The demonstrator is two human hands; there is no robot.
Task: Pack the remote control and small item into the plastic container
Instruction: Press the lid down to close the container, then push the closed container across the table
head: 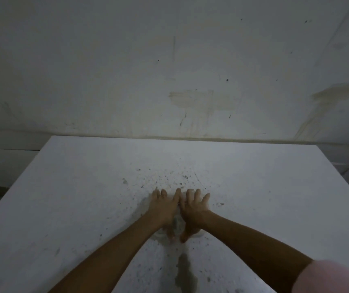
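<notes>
**Hands pressed over a half-hidden container**

Left hand [165,208] and right hand [194,208] lie splayed, palms down, over a blurred pale container [177,225] between them; any grasp is unclear. Remote unseen. Uneven pressure could skid it across the table [84,187].

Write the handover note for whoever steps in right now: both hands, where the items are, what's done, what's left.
Left hand: flat, fingers spread, pressing down on something pale at the middle of the white table.
Right hand: same pose, right beside the left, thumbs nearly meeting.
Object under the hands: only a blurred greyish sliver shows between the palms; likely the plastic container, but cannot confirm.
Remote control and small item: not visible anywhere on the table; possibly already inside.
Done: cannot tell for certain.
Left: lift the hands, check the contents, confirm the container is closed.
</notes>
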